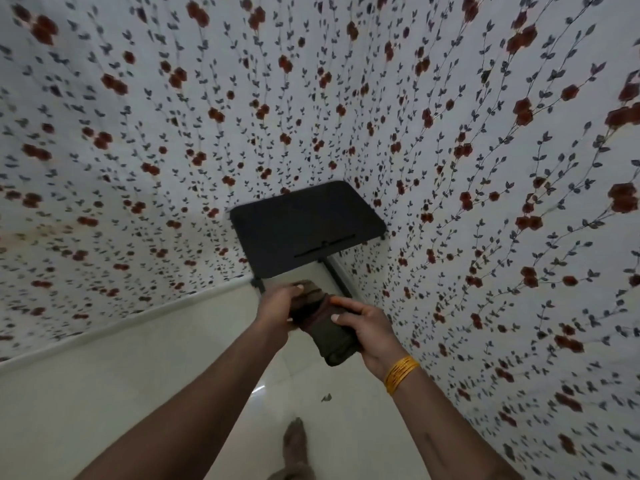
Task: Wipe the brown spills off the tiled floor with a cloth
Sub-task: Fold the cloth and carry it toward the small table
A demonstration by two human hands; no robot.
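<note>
Both my hands hold a folded dark brown-green cloth (331, 336) in front of me, above the pale tiled floor (145, 382). My left hand (278, 308) grips its far end, fingers curled over the top. My right hand (363, 327) clasps the near end, thumb on top, with gold bangles at the wrist. A small dark brown spot (326, 397) lies on the floor below my hands. My foot (294, 445) shows at the bottom edge.
A small black table (304, 223) on thin black legs stands in the corner just beyond my hands. Floral-patterned fabric (485, 202) covers both walls at left and right, reaching down to the floor.
</note>
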